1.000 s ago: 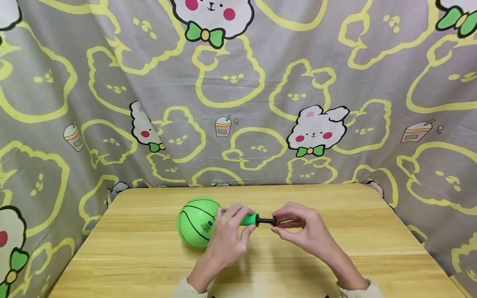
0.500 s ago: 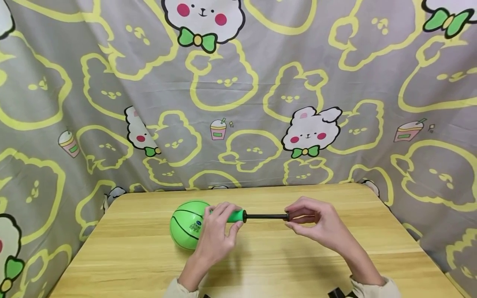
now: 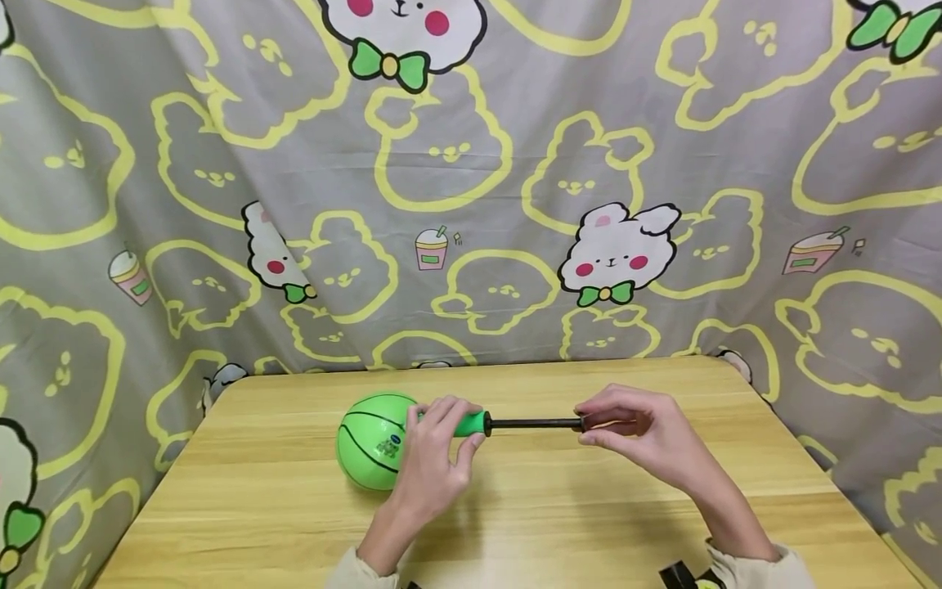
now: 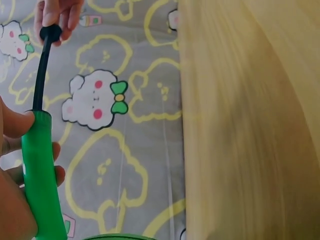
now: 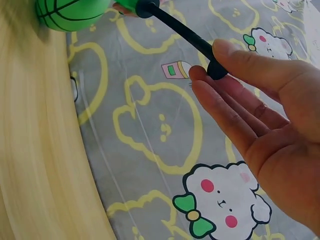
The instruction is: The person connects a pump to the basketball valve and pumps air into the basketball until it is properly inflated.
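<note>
A small hand pump with a green barrel [image 4: 40,170] lies in the grip of my left hand [image 3: 432,458], thumb and fingers wrapped around it. Its black plunger rod [image 3: 536,424] is drawn far out to the right. At the rod's end, my right hand [image 3: 648,429] pinches the black handle [image 5: 216,70] between thumb and fingertips. A green ball [image 3: 370,442] with black basketball lines sits on the table just left of the pump. My left hand covers the pump's front end, so whether it joins the ball cannot be seen.
The wooden table [image 3: 545,523] spreads under both hands. Behind it hangs a grey curtain [image 3: 508,196] with yellow outlines and cartoon rabbits. A black strap piece [image 3: 677,574] shows at the right sleeve.
My right hand has moved right, pulling the plunger rod from partly out to far out. The left hand keeps its grip on the barrel; the ball stays beside it.
</note>
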The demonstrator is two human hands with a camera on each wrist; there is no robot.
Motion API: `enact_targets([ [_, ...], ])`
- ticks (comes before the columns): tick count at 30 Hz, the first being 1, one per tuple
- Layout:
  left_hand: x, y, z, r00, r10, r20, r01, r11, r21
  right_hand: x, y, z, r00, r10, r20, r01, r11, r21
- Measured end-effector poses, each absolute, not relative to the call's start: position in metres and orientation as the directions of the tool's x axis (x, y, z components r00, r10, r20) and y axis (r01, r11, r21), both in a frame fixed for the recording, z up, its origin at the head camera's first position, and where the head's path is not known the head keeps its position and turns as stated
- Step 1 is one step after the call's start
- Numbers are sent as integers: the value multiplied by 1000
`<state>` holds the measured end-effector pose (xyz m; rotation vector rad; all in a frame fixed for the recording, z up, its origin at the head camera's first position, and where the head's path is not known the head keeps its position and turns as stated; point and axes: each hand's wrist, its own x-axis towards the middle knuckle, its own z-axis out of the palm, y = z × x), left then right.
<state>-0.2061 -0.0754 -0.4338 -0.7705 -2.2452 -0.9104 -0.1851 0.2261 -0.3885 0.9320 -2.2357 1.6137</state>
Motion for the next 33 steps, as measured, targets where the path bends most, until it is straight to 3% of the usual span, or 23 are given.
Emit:
enact_targets([
  [5, -204, -72, -434, -656, 284, 699, 692, 596, 407, -187, 221, -391, -738, -357, 573, -655, 171, -736],
  [20, -198, -63, -436, -644, 306, 701, 699, 607, 377, -189, 195, -402, -716, -336, 612, -682, 153, -715],
  [27, -196, -59, -437, -632, 319, 707, 709, 606, 361, -189, 182, -407, -735, -330, 592, -660, 151, -736],
  [33, -196, -58, -440, -624, 343, 702, 712, 619, 330, -190, 165, -415, -701, -319, 638, -705, 174, -688],
])
